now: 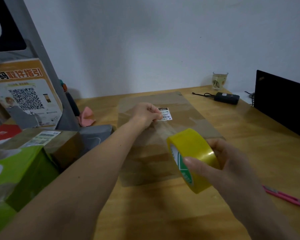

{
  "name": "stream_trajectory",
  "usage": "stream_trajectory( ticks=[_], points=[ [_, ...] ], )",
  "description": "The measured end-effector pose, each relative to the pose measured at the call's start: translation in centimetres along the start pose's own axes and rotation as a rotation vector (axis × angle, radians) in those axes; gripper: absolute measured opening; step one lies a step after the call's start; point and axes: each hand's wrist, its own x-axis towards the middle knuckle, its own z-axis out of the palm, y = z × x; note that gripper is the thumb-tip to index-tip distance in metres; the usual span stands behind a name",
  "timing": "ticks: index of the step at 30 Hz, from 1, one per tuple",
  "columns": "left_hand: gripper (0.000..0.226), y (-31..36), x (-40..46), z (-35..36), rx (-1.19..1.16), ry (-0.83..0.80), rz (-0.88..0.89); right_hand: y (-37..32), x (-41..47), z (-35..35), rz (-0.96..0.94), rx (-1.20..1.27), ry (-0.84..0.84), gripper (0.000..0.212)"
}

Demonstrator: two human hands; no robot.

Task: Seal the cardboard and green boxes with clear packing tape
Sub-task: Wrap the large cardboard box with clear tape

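A flat brown cardboard box (177,108) lies on the wooden table (163,213), with a white barcode label (165,114) on its top. My right hand (220,163) grips a yellowish roll of clear packing tape (194,158) above the box's near part. A clear strip (160,129) stretches from the roll up to my left hand (146,114), which pinches its free end beside the label. A green box (16,172) sits at the left edge, partly out of view.
A taped brown parcel (59,144) and a grey bag (95,134) lie left of the box. A pink utility knife (286,198) lies at the right. A glass (219,81), a black charger (226,98) and a black laptop (282,101) stand at the back right.
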Motion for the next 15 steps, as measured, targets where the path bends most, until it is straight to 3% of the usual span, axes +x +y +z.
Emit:
stream_trajectory(
  ticks=[7,12,13,15],
  points=[
    [0.029,-0.7,0.5,1.1,0.079,-0.039,0.056,0.1,0.5,0.6,0.052,0.039,0.014,0.061],
    [0.011,-0.9,0.2,1.5,0.251,0.064,0.123,-0.6,1.7,0.5,0.054,0.058,-0.018,0.057],
    [0.014,-0.9,0.3,1.3,0.313,0.099,0.104,-0.8,1.8,0.5,0.051,0.061,-0.026,0.056],
    [0.052,-1.2,0.7,0.8,0.445,0.136,-0.045,-1.1,2.0,0.5,0.05,0.072,-0.032,0.056]
  ],
)
